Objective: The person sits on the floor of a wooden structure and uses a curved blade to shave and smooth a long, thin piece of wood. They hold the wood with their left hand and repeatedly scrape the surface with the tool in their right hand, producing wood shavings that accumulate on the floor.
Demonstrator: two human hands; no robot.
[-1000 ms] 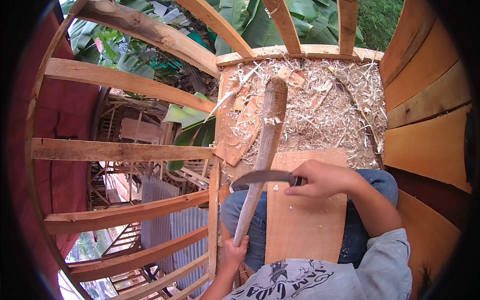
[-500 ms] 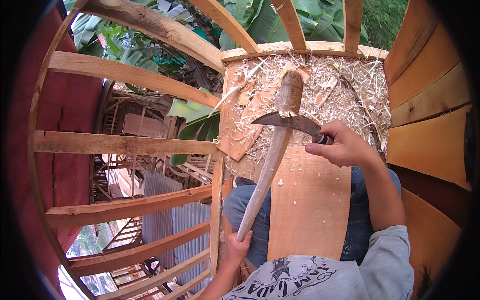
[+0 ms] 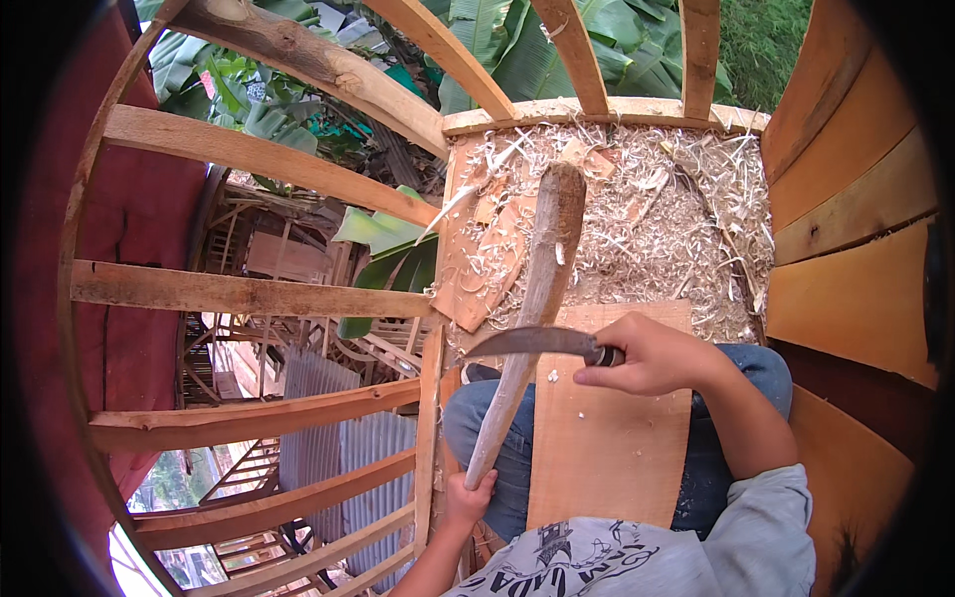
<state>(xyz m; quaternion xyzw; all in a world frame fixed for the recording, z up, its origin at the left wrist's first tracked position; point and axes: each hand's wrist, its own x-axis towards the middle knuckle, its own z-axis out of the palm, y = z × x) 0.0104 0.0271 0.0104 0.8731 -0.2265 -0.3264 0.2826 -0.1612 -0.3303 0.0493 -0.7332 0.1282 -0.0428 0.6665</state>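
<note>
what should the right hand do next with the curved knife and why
Probably push the curved knife outward along the stick: the right hand grips the knife, its blade lies across the stick, and the left hand holds the stick's near end. The far end looks browner than the paler shaft, so a stroke that way seems sensible.

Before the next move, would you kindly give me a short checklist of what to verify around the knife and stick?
1. Left hand grips the stick by its near end: ok.
2. Right hand is closed on the curved knife: ok.
3. Left hand is clear of the edge: ok, the curved knife crosses farther up.
4. Edge is touching wood: cannot tell.
5. Board is free of chips: not ok, a few lie there.
</note>
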